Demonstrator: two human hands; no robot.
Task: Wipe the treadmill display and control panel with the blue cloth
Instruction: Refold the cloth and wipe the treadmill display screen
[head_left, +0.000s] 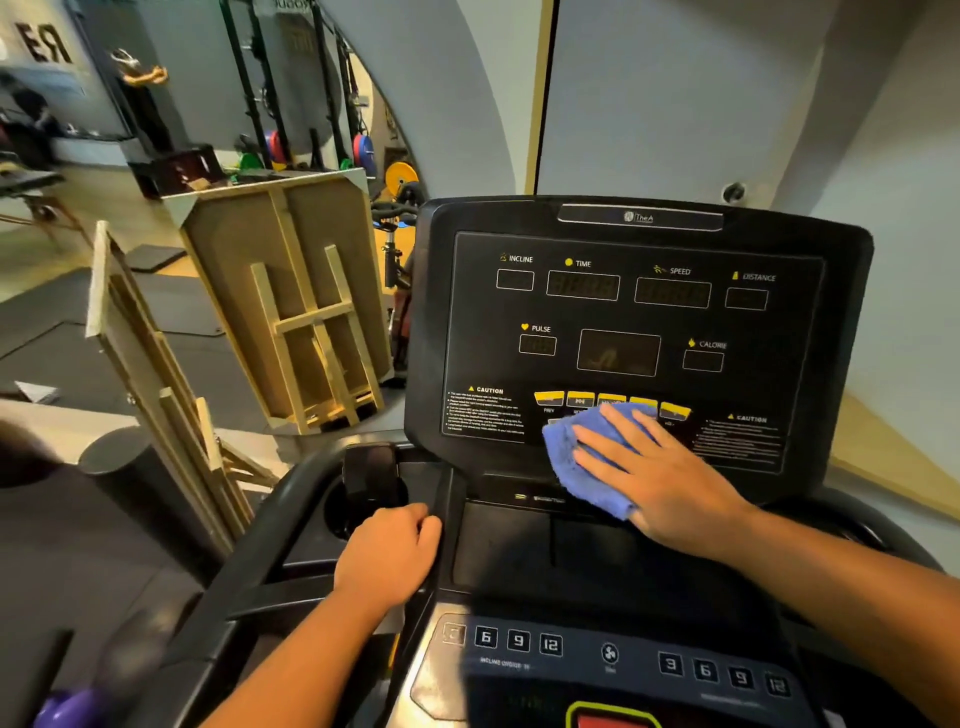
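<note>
Right hand: the right hand (657, 475) lies flat with fingers straight and spread, pressing the blue cloth (587, 457) against the lower part of the treadmill console (639, 338).
Left hand: the left hand (387, 558) has its fingers curled over the edge of a black upright bar (447, 519) at the left side of the console's base.
Blue cloth: bunched under the right palm, on the bottom centre of the display face; it covers part of the row of yellow buttons (563, 399) and hangs down past the lower edge of the panel.
Display: dark, unlit windows labelled INCLINE, TIME, SPEED, DISTANCE, PULSE and CALORIE, with a larger centre screen (618, 353) and white CAUTION text blocks at both lower corners.
Control panel: the lower control panel (613, 654), nearest the camera, carries keys marked 6, 9, 12 on the left and 3, 6, 9, 12 on the right, with a fan button (609, 653) between them.
Cup holder: a round cup holder (353, 504) sits just left of the left hand.
Surroundings: wooden panels with frames (291, 312) lean to the left of the treadmill; coloured weight plates (363, 150) and racks stand further back.
</note>
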